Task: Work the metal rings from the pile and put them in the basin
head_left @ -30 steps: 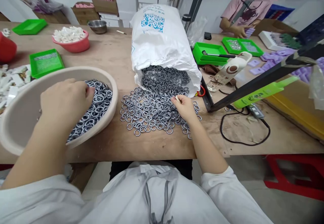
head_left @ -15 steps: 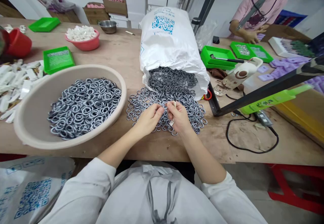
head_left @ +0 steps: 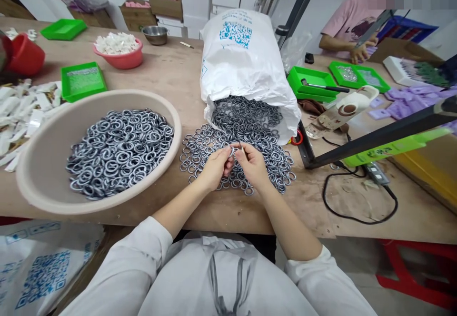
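Note:
In the head view, my left hand is closed, pinching a grey ring between thumb and fingers. My right hand meets it, closed around a thin, pale-handled tool whose dark tip is at the ring; its exact kind is too small to make out. Beneath both hands spreads a pile of loose grey rings. This pile runs out of the mouth of a white sack lying on the table. Left of my hands stands a large beige basin holding many more rings.
Green trays, a red bowl of white parts and a metal bowl stand on the table. At right are a black metal frame, a bottle and a cable. A co-worker's hand is beyond.
My hands have come together, and a ring now shows between my left fingertips. The tool tip has moved to it. The view has shifted slightly; the co-worker's hands have moved.

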### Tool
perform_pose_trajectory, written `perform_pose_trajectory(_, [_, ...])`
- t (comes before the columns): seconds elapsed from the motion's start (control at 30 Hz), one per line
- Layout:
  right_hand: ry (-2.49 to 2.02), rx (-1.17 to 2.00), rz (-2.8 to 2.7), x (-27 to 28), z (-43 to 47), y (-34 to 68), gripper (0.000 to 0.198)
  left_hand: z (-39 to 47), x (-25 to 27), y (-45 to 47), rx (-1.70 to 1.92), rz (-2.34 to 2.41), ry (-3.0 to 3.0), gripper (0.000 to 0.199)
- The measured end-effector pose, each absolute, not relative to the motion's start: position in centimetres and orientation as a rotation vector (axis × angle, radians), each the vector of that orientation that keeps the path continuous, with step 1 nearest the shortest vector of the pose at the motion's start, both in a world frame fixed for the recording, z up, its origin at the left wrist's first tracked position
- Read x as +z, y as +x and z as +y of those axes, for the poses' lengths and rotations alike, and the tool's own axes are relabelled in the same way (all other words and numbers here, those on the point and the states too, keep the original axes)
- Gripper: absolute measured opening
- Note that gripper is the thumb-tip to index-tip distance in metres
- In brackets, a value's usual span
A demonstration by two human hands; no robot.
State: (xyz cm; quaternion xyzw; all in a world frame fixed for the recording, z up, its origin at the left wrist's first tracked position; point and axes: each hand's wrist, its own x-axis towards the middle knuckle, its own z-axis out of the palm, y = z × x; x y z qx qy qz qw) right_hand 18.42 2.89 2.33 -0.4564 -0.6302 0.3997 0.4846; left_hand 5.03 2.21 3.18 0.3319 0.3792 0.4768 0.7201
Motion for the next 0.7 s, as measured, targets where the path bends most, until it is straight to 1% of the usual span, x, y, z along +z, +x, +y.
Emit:
perform_pose_trajectory(0.13, [-1.214, 0.541, -1.863, 2.5, 2.3, 18.8, 0.042, 2.4, 2.9, 5.0, 1.056, 0.83, 0.666, 0.048])
perform_pose_trajectory(0.27, [-1.382, 0.291, -1.993, 2.9, 1.6, 19.0, 0.038, 2.4, 2.6, 5.0, 1.043, 0.847, 0.642, 0.05])
perform_pose_trajectory(0.47, [-1.318, 0.253, -2.153, 2.7, 1.5, 18.8, 0.038, 2.4, 2.1, 5.3, 1.083, 0.857, 0.618, 0.05])
perform_pose_trajectory(0.7, [-1.298, 0.299, -2.158, 2.7, 1.4, 18.8, 0.037, 2.4, 2.1, 5.2, 1.063, 0.829, 0.643, 0.053])
